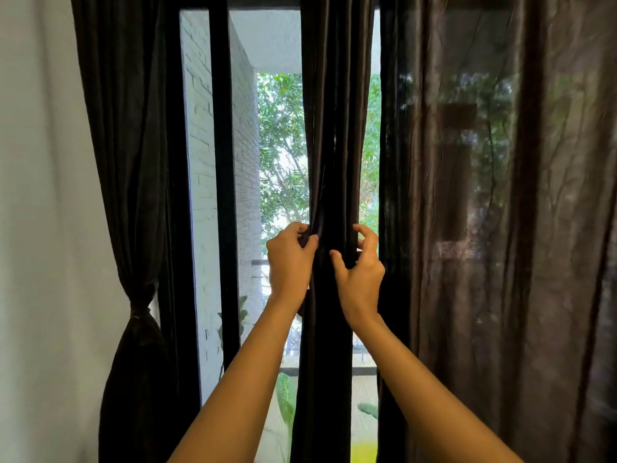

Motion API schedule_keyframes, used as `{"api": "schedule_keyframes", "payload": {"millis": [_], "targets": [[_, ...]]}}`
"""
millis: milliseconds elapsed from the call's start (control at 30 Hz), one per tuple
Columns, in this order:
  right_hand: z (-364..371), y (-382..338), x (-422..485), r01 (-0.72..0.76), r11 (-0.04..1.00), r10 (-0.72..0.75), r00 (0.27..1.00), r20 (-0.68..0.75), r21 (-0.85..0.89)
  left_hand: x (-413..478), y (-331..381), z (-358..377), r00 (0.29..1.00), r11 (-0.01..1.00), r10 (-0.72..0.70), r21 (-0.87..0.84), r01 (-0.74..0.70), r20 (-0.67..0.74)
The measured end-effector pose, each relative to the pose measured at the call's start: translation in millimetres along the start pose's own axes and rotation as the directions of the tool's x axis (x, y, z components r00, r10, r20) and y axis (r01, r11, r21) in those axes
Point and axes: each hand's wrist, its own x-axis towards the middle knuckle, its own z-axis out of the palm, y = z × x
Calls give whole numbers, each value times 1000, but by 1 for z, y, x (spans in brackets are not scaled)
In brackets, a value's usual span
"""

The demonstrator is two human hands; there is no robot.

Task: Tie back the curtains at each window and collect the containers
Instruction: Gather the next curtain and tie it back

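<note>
1. Two bare arms are nearest my view: the left forearm (240,379) and the right forearm (424,379) rise from the bottom edge and meet at one grip on the middle drape.
2. Far left of the grip I see a white wall (40,195).
3. Between that wall and the grip hangs the tied curtain (130,145), dark and drawn in at the waist by a tie (142,314) that sits lower than the hands.
4. Just left of the grip stands the black window frame (223,162). A pale brick wall (200,128) shows through the glass on one side of it and green trees (280,145) on the other.
5. My left hand (290,259) is clamped on the left edge of the gathered curtain (329,128). Its fingers curl round the folds and its thumb presses on the front.
6. This gathered curtain is a narrow dark bundle that hangs straight down through the grip, from the top of my view to the bottom. It is not tied.
7. My right hand (360,272) brackets the same bundle from the other side, level with the left hand. Its thumb lies on the front folds and its fingers hook round the right edge. I cannot tell how firmly the fingertips press.
8. Right of the grip, just beside the right hand, the sheer curtain (500,195) hangs loose and brownish to the edge of my view. Foliage shows dimly through it.
</note>
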Motion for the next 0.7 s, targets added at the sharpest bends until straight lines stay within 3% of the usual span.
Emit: {"api": "schedule_keyframes", "payload": {"millis": [233,700], "targets": [[8,-8,4,31,994,-29,999,24,-109,-2,7,3,999,999,-9,-34,11,43],[1,-7,0,48,999,-48,999,22,-25,-3,15,-9,971,998,16,-70,1,240]]}}
